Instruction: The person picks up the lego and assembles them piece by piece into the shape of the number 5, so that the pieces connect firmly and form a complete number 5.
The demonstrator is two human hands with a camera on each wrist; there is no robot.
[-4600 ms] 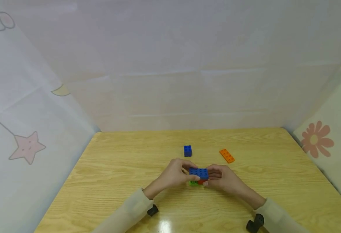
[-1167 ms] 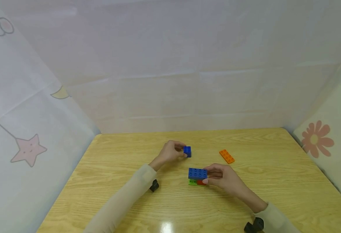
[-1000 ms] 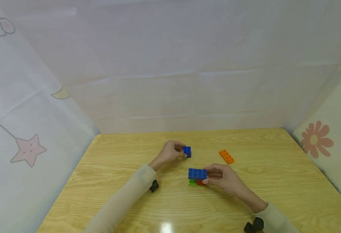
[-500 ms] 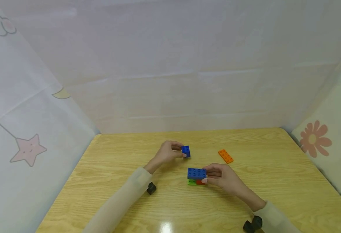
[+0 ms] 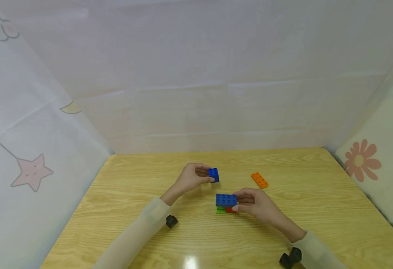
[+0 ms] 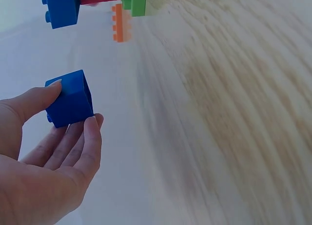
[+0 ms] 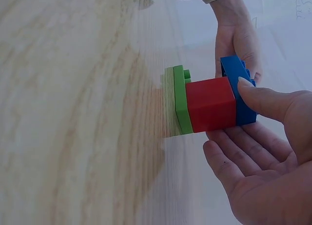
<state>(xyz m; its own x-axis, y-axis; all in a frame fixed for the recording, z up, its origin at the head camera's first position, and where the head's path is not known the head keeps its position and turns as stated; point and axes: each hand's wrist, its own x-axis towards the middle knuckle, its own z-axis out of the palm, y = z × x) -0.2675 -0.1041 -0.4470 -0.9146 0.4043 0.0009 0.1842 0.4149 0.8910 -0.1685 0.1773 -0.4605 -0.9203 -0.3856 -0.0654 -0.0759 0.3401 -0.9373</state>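
My left hand pinches a small blue toy brick between thumb and fingers. In the left wrist view its hollow underside faces the table, and it is held just above the surface. My right hand grips the right end of a stack of bricks, thumb on one side and fingers on the other. The stack has a flat green plate at the bottom, a red brick on it and a longer blue brick on top. The blue top overhangs the green plate's bare studs at the left.
A flat orange plate lies on the wooden table behind the right hand. White cloth walls with printed figures stand around the back and sides of the table.
At first both hands held the stack; the left hand then went to the small blue brick, took hold of it and raised it, shifting slightly left. The right hand has stayed on the stack.
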